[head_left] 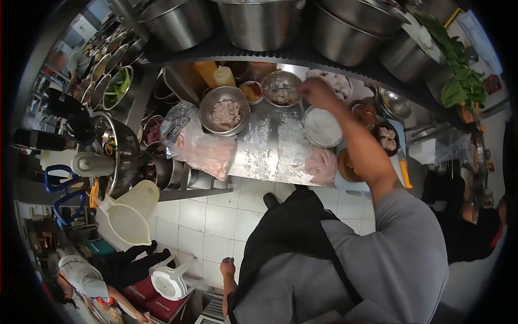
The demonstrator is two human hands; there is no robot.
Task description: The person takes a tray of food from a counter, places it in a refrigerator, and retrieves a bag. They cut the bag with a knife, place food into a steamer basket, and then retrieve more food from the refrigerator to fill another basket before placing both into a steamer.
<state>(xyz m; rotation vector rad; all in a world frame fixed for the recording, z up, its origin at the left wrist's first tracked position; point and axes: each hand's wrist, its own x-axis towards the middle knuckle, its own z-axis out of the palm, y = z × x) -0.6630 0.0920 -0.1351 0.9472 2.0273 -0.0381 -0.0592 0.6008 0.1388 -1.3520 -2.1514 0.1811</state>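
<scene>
My right hand (314, 89) is stretched over the back of the metal worktop (264, 146), beside the right rim of a steel bowl (281, 88) holding pale, floured-looking pieces. Its fingers are blurred. Below that forearm sits a bowl of white powder (322, 127). My left hand (227, 264) hangs low at my side, away from the worktop, fingers curled with nothing visible in them. Left of centre stands a steel bowl (209, 116) with pale meat strips (225, 114). A plastic bag of pale raw meat (202, 151) lies below it, and more raw meat (321, 165) rests at the front edge.
Large steel pots (259, 24) line the shelf above. A yellow-handled knife (406, 174) lies on the right board. A squeeze bottle (224, 76) stands at the back. On the left are a plastic jug (128, 221) and a white stool (170, 282). Other people work at both sides.
</scene>
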